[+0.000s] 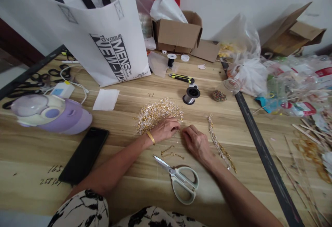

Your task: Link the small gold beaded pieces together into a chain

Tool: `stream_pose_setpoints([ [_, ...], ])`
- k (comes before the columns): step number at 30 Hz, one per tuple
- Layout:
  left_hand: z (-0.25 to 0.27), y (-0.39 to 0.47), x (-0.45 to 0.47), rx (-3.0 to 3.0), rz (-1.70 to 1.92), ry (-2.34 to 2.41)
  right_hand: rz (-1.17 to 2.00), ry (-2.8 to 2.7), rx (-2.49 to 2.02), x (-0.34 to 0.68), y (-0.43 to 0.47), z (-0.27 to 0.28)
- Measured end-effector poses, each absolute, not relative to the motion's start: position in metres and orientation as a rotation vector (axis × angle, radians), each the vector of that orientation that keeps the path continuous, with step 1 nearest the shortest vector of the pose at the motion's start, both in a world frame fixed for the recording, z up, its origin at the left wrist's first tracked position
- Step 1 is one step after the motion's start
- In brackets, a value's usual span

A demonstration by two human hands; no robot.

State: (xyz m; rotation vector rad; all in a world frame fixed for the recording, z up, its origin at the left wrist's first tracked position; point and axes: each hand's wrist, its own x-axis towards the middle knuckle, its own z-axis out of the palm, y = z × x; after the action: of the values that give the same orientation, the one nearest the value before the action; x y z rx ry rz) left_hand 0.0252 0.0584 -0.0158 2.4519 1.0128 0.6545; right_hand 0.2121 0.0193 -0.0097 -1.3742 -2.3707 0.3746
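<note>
My left hand (165, 129), a gold bracelet on its wrist, rests at the right edge of a heap of small gold and silver metal pieces (153, 114). Its fingers are pinched together; a thin pale bit shows by the fingertips, too small to name. Facing it, my right hand (196, 142) has its fingers curled closed, and whatever they hold is hidden. Between my forearms lie a short gold chain (172, 154) and pale-handled scissors (178, 180) with their blades together. Silver and gold chains (219, 144) stretch out just right of my right hand.
Behind the heap are a wire spool (191, 95), a yellow-black cutter knife (181, 78) and a jar of beads (220, 95). A phone (84, 154) and a purple-white device (55, 114) sit left. A white bag (111, 43) and cardboard box (177, 33) stand at the back.
</note>
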Motion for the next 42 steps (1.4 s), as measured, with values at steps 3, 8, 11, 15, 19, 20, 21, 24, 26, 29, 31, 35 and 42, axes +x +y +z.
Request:
stream_pose_setpoints([
  [3,-0.0154,0.0587,0.0253,2.447,0.646,1.007,0.302,-2.404,-1.375,0.2117,0.0190,-0.0102],
  [8,-0.0140,0.0593,0.0255,2.442,0.634,1.009,0.196,-2.484,-1.404,0.2116,0.0174,-0.0123],
  [11,-0.0137,0.0594,0.0257,2.434,0.640,1.003,0.172,-2.523,-1.402,0.2118,0.0169,-0.0129],
  [15,-0.0146,0.0598,0.0258,2.442,0.670,0.987,0.140,-2.563,-1.408,0.2116,0.0166,-0.0125],
  [19,-0.0153,0.0601,0.0258,2.439,0.658,1.002,0.101,-2.590,-1.412,0.2113,0.0166,-0.0124],
  [20,-0.0153,0.0601,0.0258,2.437,0.658,1.002,0.095,-2.595,-1.414,0.2112,0.0166,-0.0122],
  [21,-0.0153,0.0601,0.0258,2.437,0.659,0.999,0.092,-2.599,-1.412,0.2110,0.0166,-0.0118],
  [24,-0.0153,0.0601,0.0257,2.436,0.659,1.000,0.094,-2.606,-1.413,0.2103,0.0163,-0.0101],
  [26,-0.0151,0.0602,0.0257,2.428,0.645,1.007,0.093,-2.612,-1.417,0.2100,0.0161,-0.0092],
  [29,-0.0142,0.0600,0.0259,2.417,0.634,1.008,0.086,-2.613,-1.416,0.2101,0.0159,-0.0092],
  [31,-0.0136,0.0597,0.0259,2.419,0.636,1.005,0.086,-2.610,-1.410,0.2103,0.0160,-0.0098],
  [35,-0.0134,0.0593,0.0255,2.417,0.642,1.009,0.087,-2.604,-1.413,0.2106,0.0161,-0.0104],
  [42,-0.0150,0.0596,0.0253,2.415,0.659,0.999,0.095,-2.617,-1.418,0.2104,0.0157,-0.0081],
])
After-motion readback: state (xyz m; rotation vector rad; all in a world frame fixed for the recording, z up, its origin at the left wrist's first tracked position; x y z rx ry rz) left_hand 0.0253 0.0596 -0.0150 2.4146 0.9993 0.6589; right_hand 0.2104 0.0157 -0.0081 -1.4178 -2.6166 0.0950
